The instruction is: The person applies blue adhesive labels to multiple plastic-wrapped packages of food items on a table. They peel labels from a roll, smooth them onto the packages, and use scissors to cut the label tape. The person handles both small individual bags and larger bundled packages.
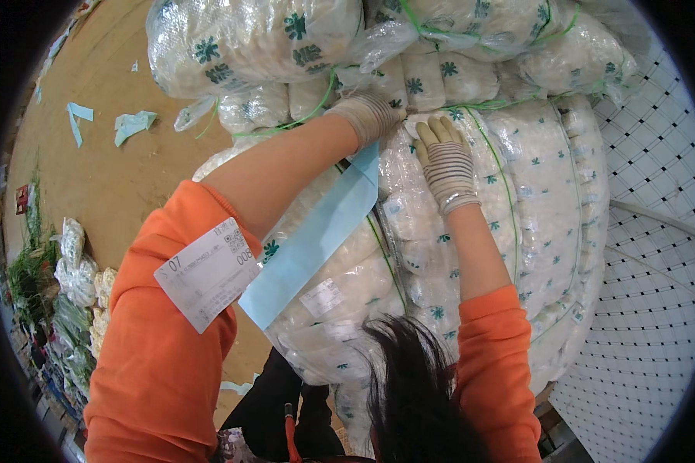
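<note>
My left hand [365, 117], in a striped work glove, is at the seam between the upper and lower plastic-wrapped bundles. Its fingers are closed and point right; what they pinch is hidden. A light-blue strip [313, 239] runs from beneath that hand and wrist down toward my left sleeve. Beside it my right hand [446, 158], gloved too, lies with fingers stretched out on a large clear-wrapped bundle [479, 208] of white packs with green marks. A small white piece [415, 123] shows at its fingertips. Green string [493, 150] crosses the bundle.
More wrapped bundles [255, 46] are stacked above my hands. A white printed label [208, 274] is on my left sleeve. Torn blue scraps [133, 126] lie on the brown floor [123, 177]. Leafy greens [31, 285] and bags are at the far left, patterned white sheeting [641, 309] at right.
</note>
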The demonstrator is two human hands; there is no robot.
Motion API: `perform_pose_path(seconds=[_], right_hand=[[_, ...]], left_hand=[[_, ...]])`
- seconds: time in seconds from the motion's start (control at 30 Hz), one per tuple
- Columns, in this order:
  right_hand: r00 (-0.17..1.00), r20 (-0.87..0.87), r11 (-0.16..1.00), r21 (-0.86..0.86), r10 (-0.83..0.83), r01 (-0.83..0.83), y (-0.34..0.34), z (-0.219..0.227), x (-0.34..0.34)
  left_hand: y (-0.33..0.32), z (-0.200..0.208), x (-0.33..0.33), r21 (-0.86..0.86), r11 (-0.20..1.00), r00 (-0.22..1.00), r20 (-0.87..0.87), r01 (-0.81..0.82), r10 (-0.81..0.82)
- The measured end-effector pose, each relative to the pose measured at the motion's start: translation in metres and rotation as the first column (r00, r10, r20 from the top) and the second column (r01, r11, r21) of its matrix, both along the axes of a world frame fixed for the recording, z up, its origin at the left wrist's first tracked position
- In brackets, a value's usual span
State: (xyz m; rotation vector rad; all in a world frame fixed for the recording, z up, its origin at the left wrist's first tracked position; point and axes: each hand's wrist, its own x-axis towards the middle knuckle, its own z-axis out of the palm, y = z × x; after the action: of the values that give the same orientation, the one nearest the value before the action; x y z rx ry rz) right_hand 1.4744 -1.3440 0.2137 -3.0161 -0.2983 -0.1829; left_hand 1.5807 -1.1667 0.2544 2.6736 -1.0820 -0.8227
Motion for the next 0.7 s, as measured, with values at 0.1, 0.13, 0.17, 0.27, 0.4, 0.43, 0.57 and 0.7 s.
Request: perform_pose_path(seconds=[0.1, 0.13, 0.17, 0.27, 0.4, 0.43, 0.57, 0.7], right_hand=[[0.957, -0.262, 0.988, -0.119, -0.127, 0.098, 0.038, 0.023, -0.003], [0.934, -0.322, 0.98, -0.166, -0.155, 0.105, 0.052, 0.033, -0.002], [0.905, -0.395, 0.983, -0.153, -0.156, 0.102, 0.05, 0.04, 0.002], [0.886, -0.424, 0.98, -0.137, -0.189, 0.143, 0.038, 0.037, -0.018], [0.941, -0.286, 0.881, 0.378, -0.181, 0.285, 0.058, 0.055, -0.079], [0.894, -0.389, 0.682, 0.594, -0.221, 0.427, 0.064, 0.067, -0.099], [0.772, -0.635, -0.033, 0.772, -0.036, 0.634, 0.092, 0.109, -0.146], [0.644, -0.76, -0.238, 0.612, 0.09, 0.755, 0.095, 0.13, -0.145]], left_hand=[[0.002, 0.036, -0.023, 0.147, 0.989, 0.989, -0.138, -0.025, 0.046], [0.012, 0.037, -0.03, 0.174, 0.985, 0.992, -0.121, 0.002, 0.019], [0.019, 0.041, -0.037, 0.182, 0.983, 0.995, -0.101, 0.037, -0.019], [0.035, 0.059, -0.069, -0.007, 0.996, 0.994, -0.062, -0.094, 0.094], [0.093, 0.069, -0.112, -0.6, 0.498, 0.769, -0.369, -0.626, 0.523], [0.097, 0.074, -0.124, -0.575, 0.32, 0.644, -0.546, -0.753, 0.536], [0.086, 0.086, -0.167, -0.47, 0.08, 0.463, -0.8, -0.879, 0.381], [0.08, 0.102, -0.184, -0.329, 0.217, 0.388, -0.852, -0.919, 0.35]])
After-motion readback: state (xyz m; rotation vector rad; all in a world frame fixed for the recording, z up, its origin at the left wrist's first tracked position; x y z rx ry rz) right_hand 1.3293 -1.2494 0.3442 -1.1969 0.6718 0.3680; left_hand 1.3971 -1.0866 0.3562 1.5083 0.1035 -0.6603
